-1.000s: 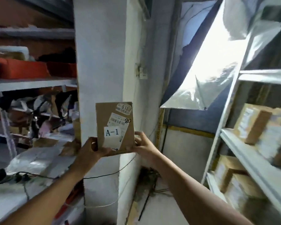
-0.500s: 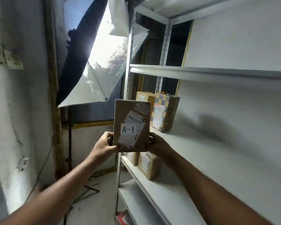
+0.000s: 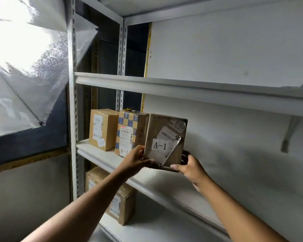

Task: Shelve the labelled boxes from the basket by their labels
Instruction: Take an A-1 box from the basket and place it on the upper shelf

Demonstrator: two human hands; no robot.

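You face a white metal shelving unit (image 3: 72, 102) that fills the centre and right of the frame. A bright window covered in plastic sheet (image 3: 24, 67) sits at upper left. The middle shelf (image 3: 156, 177) slants from centre left toward lower right.

At its left end two cardboard boxes stand upright, just beside each other, labels facing you. One is a plain brown box (image 3: 103, 130) whose small label is too blurred to read. The other is a checked box (image 3: 129, 130) marked A-1.

Immediately right of them, in the centre of the frame, is the held box (image 3: 164, 137), tilted slightly. Its A-1 label (image 3: 159, 145) faces outward, which matches the row, so this looks like its proper slot.

Your left hand (image 3: 136, 158) grips the lower left corner, thumb across the front. Your right hand (image 3: 191, 167) cups the lower right corner from beneath, thumb along the bottom edge. The two-handed hold seems meant to steady the box as it goes in. You cannot tell whether its base touches the shelf yet.
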